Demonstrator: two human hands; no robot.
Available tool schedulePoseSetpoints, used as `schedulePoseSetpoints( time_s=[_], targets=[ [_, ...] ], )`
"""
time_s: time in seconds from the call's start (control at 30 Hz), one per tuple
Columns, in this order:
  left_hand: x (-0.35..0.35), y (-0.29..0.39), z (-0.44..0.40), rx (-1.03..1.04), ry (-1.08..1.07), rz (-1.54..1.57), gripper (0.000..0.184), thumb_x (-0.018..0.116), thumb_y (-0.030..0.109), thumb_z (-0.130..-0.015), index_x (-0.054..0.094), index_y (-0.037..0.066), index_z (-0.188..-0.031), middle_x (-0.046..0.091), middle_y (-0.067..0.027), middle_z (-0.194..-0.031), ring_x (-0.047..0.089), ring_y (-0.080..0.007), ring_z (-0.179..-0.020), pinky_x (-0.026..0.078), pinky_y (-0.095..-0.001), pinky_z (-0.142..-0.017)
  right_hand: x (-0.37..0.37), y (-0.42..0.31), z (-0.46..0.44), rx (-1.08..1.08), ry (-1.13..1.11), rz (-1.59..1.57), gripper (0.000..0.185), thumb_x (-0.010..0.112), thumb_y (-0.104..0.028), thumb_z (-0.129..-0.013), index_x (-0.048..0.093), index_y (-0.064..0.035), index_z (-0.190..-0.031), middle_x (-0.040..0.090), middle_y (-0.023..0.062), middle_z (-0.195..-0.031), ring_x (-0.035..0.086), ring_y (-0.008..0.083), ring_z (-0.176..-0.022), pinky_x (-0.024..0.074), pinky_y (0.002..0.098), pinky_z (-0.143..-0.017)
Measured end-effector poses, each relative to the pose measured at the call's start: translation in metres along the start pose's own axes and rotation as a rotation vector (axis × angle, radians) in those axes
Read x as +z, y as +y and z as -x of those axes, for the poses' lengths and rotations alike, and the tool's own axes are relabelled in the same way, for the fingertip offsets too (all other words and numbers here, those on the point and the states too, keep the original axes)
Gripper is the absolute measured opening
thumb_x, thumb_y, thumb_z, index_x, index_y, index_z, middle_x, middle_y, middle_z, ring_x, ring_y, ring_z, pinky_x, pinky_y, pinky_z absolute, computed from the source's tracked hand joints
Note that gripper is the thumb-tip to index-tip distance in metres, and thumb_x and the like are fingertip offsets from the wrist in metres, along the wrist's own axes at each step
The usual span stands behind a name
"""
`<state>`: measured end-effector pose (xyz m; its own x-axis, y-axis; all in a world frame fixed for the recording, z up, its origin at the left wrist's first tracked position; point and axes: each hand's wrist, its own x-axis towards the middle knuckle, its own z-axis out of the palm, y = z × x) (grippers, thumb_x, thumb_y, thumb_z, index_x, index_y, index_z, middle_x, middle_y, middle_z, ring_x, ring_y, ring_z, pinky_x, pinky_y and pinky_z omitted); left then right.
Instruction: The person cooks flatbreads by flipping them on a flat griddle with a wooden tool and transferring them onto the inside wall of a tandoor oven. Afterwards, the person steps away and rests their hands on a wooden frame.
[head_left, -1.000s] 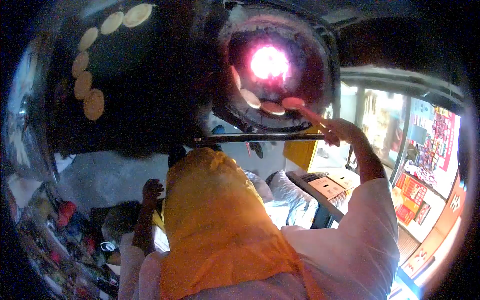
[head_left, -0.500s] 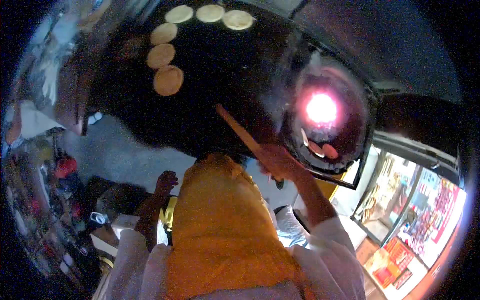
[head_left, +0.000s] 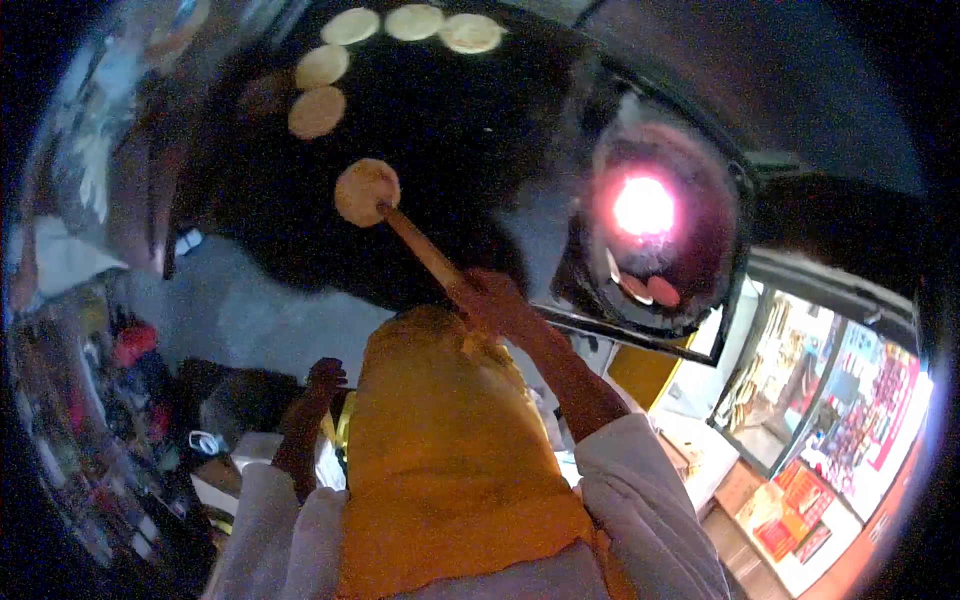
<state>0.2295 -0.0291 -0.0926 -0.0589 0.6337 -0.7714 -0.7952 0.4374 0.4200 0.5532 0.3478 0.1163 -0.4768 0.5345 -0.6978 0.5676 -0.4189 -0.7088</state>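
My right hand (head_left: 497,303) is closed around a long wooden stick (head_left: 422,246). The stick's far tip meets the lower edge of a round browned flatbread (head_left: 364,190) on a large dark griddle (head_left: 450,140). Farther back, several more flatbreads (head_left: 352,27) lie in a curved row along the griddle's far left edge, the paler ones at the top. My left hand (head_left: 327,374) hangs low beside the orange apron (head_left: 450,450), fingers loosely bent and apart, with nothing visible in it.
Right of the griddle, a round fire pit (head_left: 720,230) glows brightly, with a few flat pieces (head_left: 650,290) leaning inside its near rim. A shelf display (head_left: 850,400) stands beyond at lower right. Dim clutter, including something red (head_left: 134,343), lies at left.
My right hand and the stick have moved left. The nearest flatbread has shifted toward me and slightly right, away from the row. My left hand stays low at my side.
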Motion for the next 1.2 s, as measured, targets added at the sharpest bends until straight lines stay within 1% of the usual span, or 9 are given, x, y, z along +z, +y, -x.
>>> schedulePoseSetpoints(
  time_s=[0.27,0.33,0.47,0.53,0.6,0.67,0.77,0.87,1.2],
  targets=[
    [0.152,0.053,-0.016,-0.119,0.067,-0.472,0.026,0.054,0.026,-0.09,0.059,0.004,-0.103,0.064,-0.0102,-0.083,0.063,-0.0225,-0.068,0.047,-0.0308,-0.054,-0.152,0.112,0.188,-0.378,0.127,-0.628,0.042,0.055,-0.028,-0.089,0.051,-0.0037,-0.123,0.062,0.0093,-0.1,0.061,0.0208,-0.08,0.0499,0.0257,-0.057],
    [0.163,0.046,-0.025,-0.135,0.05,-0.485,0.028,0.055,0.028,-0.09,0.059,0.004,-0.103,0.063,-0.0102,-0.083,0.063,-0.0219,-0.067,0.047,-0.0305,-0.054,-0.193,0.176,0.214,0.026,0.476,-1.235,0.028,0.062,-0.021,-0.083,0.06,-0.0079,-0.108,0.061,0.0034,-0.077,0.058,0.0122,-0.061,0.0461,0.0265,-0.05],
    [0.183,0.038,-0.03,-0.201,0.087,-0.594,0.032,0.056,0.031,-0.09,0.059,0.003,-0.104,0.063,-0.0103,-0.084,0.063,-0.0212,-0.068,0.046,-0.0304,-0.054,-0.268,0.142,0.252,0.514,0.804,-0.109,0.031,0.058,-0.032,-0.089,0.061,-0.0043,-0.103,0.061,0.0052,-0.075,0.058,0.0144,-0.062,0.0466,0.0307,-0.051],
    [0.213,0.04,-0.015,-0.168,0.099,-0.647,0.032,0.056,0.032,-0.09,0.059,0.004,-0.105,0.063,-0.0103,-0.084,0.063,-0.0213,-0.068,0.046,-0.0305,-0.054,-0.321,0.274,0.26,-0.271,0.735,0.458,0.04,0.06,-0.044,-0.087,0.064,-0.0052,-0.096,0.057,0.0049,-0.065,0.055,0.0127,-0.053,0.0441,0.0292,-0.045],
    [0.222,0.04,-0.012,-0.125,0.115,-0.696,0.032,0.055,0.032,-0.09,0.059,0.004,-0.105,0.063,-0.0102,-0.084,0.063,-0.0214,-0.068,0.046,-0.0306,-0.054,-0.339,0.268,0.257,0.38,0.786,-0.229,0.023,0.06,-0.012,-0.082,0.063,0.0015,-0.1,0.063,0.0071,-0.073,0.059,0.0181,-0.056,0.0492,0.0314,-0.044],
    [0.208,0.036,-0.011,-0.156,0.085,-0.615,0.034,0.054,0.036,-0.091,0.059,0.005,-0.103,0.063,-0.0097,-0.084,0.063,-0.0213,-0.068,0.046,-0.0314,-0.053,-0.379,0.383,0.252,-0.177,0.602,0.3,0.041,0.068,-0.017,-0.075,0.058,0.0017,-0.11,0.063,0.0086,-0.074,0.062,0.0225,-0.062,0.0503,0.0346,-0.049],
    [0.2,0.033,-0.007,-0.176,0.12,-0.652,0.036,0.052,0.039,-0.091,0.059,0.006,-0.104,0.064,-0.0093,-0.083,0.063,-0.0214,-0.067,0.046,-0.0314,-0.053,-0.364,0.322,0.247,0.0,0.497,1.309,0.037,0.067,-0.016,-0.068,0.055,-0.0031,-0.1,0.062,0.0171,-0.07,0.062,0.0349,-0.066,0.0487,0.044,-0.057],
    [0.195,0.037,-0.005,-0.287,0.129,-0.605,0.035,0.054,0.037,-0.09,0.06,0.006,-0.105,0.064,-0.0091,-0.083,0.063,-0.0219,-0.068,0.046,-0.0308,-0.053,-0.356,0.288,0.235,0.214,0.294,1.378,0.084,0.081,-0.027,-0.057,0.041,-0.0006,-0.125,0.063,0.0117,-0.075,0.063,0.0286,-0.074,0.0509,0.0371,-0.066],
    [0.2,0.023,-0.01,-0.072,0.062,-0.584,0.025,0.059,0.019,-0.085,0.057,0.006,-0.107,0.065,-0.0099,-0.088,0.064,-0.0213,-0.072,0.047,-0.029,-0.052,-0.342,0.267,0.261,0.38,0.411,1.096,0.056,0.073,-0.025,-0.07,0.05,-0.0023,-0.115,0.064,0.0169,-0.073,0.06,0.0326,-0.056,0.0496,0.0388,-0.05]
  ],
)
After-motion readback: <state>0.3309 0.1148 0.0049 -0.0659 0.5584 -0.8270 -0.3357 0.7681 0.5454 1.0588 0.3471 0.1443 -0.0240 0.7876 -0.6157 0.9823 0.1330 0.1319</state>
